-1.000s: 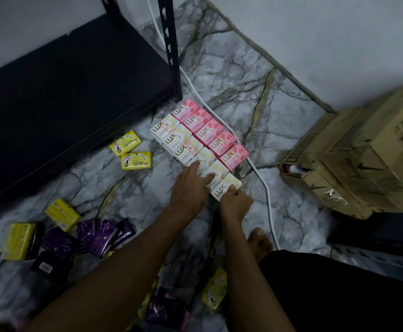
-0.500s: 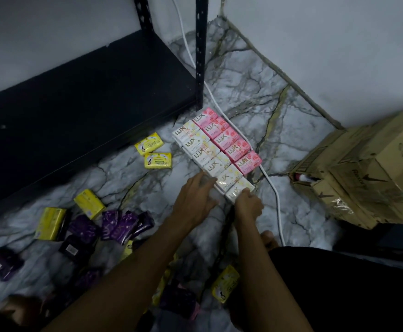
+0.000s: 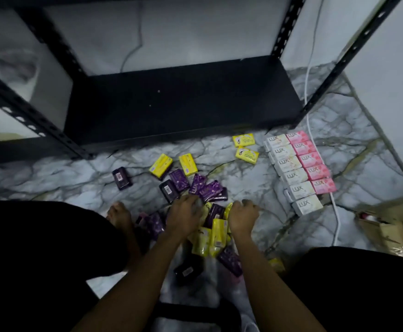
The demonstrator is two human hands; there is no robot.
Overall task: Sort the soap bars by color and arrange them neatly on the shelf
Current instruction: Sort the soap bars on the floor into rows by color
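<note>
Two tidy rows of soap bars lie on the marble floor at the right: white bars (image 3: 291,174) and pink bars (image 3: 311,160). Loose yellow bars (image 3: 247,155) and purple bars (image 3: 201,188) are scattered in front of the black shelf (image 3: 181,99), whose bottom board is bare. My left hand (image 3: 183,216) lies over the purple heap with its fingertips on the bars. My right hand (image 3: 242,216) sits knuckles up, fingers curled under, beside a yellow bar (image 3: 217,233). What either hand holds is hidden and blurred.
A lone purple bar (image 3: 122,178) lies to the left. A white cable (image 3: 334,212) runs past the pink row. A cardboard box (image 3: 392,226) stands at the right edge. My bare foot (image 3: 119,212) is beside the heap. The shelf's slotted posts (image 3: 344,61) rise on both sides.
Both hands left the end of the white row and moved left and back to the mixed purple and yellow heap. The view swung left, so the shelf now faces me.
</note>
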